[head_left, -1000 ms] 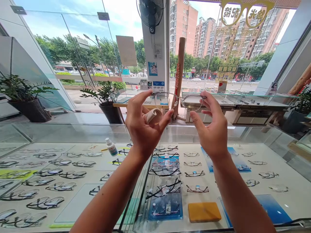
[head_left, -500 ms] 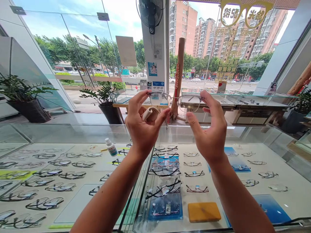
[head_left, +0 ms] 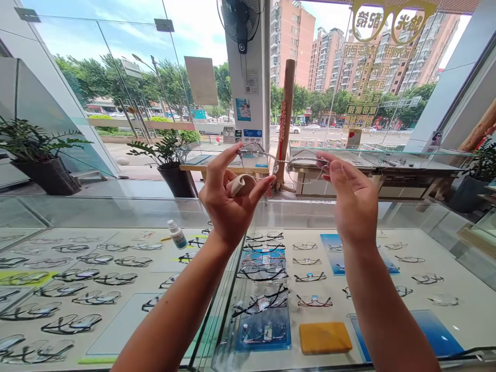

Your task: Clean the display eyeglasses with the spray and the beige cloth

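Observation:
A pair of thin-rimmed eyeglasses (head_left: 282,162) is held up above the glass counter, lenses facing the window. My left hand (head_left: 234,199) grips the left lens rim between thumb and forefinger. Tucked in that same palm is a folded beige cloth (head_left: 241,185). At the other end, my right hand (head_left: 353,199) pinches the glasses by the right side, near the hinge, with thumb and fingers closed together. The temple arms are only partly visible behind the lenses.
Beneath my arms, the glass display counter (head_left: 174,209) holds rows of spectacle frames. A small white bottle (head_left: 177,235) and an orange-yellow case (head_left: 325,338) are at the counter. Beyond it are a potted plant (head_left: 173,178), a wooden post (head_left: 287,108) and a wall fan (head_left: 240,23).
My right hand has moved right and its fingers have closed on the side of the eyeglasses. The glasses have tilted slightly. My left hand has barely moved.

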Demonstrator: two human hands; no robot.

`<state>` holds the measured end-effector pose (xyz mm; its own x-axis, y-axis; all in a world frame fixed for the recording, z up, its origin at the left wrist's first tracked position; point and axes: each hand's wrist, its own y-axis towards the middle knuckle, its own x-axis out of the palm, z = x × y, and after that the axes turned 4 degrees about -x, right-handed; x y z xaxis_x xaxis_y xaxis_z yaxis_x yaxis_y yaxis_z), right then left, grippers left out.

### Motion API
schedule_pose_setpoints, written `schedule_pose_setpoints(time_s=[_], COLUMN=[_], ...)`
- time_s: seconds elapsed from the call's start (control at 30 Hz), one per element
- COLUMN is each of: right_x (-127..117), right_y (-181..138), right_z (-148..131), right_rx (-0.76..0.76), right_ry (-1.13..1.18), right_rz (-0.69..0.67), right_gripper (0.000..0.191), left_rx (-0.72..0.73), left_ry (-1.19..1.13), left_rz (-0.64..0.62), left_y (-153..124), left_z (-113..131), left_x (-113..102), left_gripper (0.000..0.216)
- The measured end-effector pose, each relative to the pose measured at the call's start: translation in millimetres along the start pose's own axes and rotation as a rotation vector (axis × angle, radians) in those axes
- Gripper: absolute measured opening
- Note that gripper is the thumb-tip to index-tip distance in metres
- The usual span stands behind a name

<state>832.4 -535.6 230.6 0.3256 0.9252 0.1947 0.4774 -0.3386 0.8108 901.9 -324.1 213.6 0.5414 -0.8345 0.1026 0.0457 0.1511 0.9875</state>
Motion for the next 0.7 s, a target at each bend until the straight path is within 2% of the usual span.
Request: schedule_pose_setpoints(time_s=[0.3, 0.53, 0.7], right_x=[-4.3, -2.7, -3.1], right_y=[0.8, 0.5, 1.6], right_z=[-0.1, 3.2, 6.7], right_rx=[-0.033, -0.087, -0.092], right_ry=[-0.004, -0.067, -0.038], right_rz=[-0.172, -0.236, -0.226], right_gripper=[0.038, 0.046, 0.041], left_rx=[-0.063, -0.141, -0.123], left_ry=[-0.039, -0.030, -0.036], left_rz=[-0.055, -0.087, -0.108], left_y=[-1.0, -1.8, -0.8], left_z=[-0.5, 4.5, 2.9], left_x=[-1.5, 0.2, -0.2], left_gripper=[0.070, 0.071, 0.072])
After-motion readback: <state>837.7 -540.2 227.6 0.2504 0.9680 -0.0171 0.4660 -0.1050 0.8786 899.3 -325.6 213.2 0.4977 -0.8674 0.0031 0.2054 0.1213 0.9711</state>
